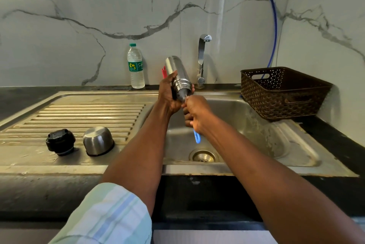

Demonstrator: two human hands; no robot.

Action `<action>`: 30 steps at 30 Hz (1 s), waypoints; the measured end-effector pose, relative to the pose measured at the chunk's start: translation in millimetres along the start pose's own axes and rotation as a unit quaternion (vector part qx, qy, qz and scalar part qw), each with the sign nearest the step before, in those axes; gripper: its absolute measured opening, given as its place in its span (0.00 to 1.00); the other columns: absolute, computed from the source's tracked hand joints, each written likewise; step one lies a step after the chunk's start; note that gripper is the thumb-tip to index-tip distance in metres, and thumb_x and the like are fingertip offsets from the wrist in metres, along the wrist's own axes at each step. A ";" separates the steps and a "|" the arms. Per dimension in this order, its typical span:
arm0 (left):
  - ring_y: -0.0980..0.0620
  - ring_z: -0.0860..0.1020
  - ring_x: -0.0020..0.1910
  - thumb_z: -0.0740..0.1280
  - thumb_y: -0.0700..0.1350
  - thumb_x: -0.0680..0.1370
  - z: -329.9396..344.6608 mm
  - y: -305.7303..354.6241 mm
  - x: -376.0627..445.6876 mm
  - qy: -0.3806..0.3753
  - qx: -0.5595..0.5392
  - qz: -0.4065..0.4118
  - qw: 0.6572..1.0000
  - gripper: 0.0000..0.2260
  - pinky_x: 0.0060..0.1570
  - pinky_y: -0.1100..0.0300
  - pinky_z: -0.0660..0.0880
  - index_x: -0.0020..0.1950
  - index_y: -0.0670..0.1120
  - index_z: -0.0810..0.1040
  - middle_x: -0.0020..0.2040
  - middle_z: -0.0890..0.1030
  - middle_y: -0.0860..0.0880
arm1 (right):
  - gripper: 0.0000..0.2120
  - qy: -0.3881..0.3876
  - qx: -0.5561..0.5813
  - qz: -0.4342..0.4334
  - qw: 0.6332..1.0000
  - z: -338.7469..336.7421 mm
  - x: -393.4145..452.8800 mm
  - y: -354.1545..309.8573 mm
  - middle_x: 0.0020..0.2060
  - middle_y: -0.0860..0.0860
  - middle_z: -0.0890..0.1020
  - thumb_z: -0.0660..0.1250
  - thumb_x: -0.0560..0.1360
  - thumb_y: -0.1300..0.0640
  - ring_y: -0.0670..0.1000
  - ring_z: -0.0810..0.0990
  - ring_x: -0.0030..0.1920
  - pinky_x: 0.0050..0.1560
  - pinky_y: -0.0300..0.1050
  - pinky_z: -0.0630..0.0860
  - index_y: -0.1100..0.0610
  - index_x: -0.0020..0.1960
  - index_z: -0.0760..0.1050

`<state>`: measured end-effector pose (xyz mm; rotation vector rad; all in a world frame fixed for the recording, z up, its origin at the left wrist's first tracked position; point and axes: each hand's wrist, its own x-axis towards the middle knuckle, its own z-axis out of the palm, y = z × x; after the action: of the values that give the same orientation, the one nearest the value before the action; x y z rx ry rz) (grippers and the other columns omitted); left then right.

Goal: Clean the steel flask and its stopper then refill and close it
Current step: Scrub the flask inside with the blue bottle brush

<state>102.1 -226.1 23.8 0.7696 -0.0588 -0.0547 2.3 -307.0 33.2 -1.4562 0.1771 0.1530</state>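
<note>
Flask (177, 75) gripped in left hand (167, 93), mouth toward right hand (197, 113).

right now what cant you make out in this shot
Head view, the only one:
- Brush head: hidden inside the steel flask; only the blue handle shows below the right hand.
- Flask interior: mouth faces away, covered by both hands; left hand grips the neck.
- Red item: mostly behind the flask.
- Water bottle label: too small to read.

Silver flask (176, 73), black stopper (60, 141), brown basket (282, 93)
</note>
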 end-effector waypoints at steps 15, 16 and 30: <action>0.43 0.79 0.41 0.70 0.48 0.74 -9.2 24.3 3.2 0.048 -0.033 0.072 0.996 0.29 0.40 0.52 0.80 0.70 0.35 0.69 0.48 0.78 0.39 | 0.13 -0.065 -0.185 -0.045 0.980 -24.6 -9.5 -8.3 0.25 0.49 0.65 0.54 0.81 0.54 0.45 0.57 0.20 0.21 0.34 0.53 0.56 0.40 0.69; 0.42 0.79 0.42 0.71 0.48 0.72 -19.4 27.3 2.7 0.071 -0.047 0.081 0.993 0.31 0.42 0.51 0.80 0.71 0.35 0.69 0.49 0.78 0.39 | 0.13 -0.073 -0.239 -0.051 0.967 -29.5 -9.7 -11.9 0.25 0.49 0.66 0.55 0.82 0.53 0.45 0.57 0.21 0.21 0.35 0.53 0.56 0.41 0.70; 0.45 0.80 0.37 0.70 0.41 0.76 -25.2 25.3 -5.3 0.153 -0.078 0.169 0.971 0.12 0.39 0.52 0.80 0.57 0.39 0.74 0.44 0.80 0.41 | 0.07 -0.143 -0.295 -0.022 0.944 -67.4 11.6 -16.8 0.34 0.53 0.75 0.58 0.82 0.59 0.46 0.70 0.28 0.28 0.40 0.72 0.59 0.53 0.74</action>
<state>99.4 -190.1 23.2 0.5954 0.1076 0.3799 15.4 -375.9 39.9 -2.0109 -0.1556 0.4030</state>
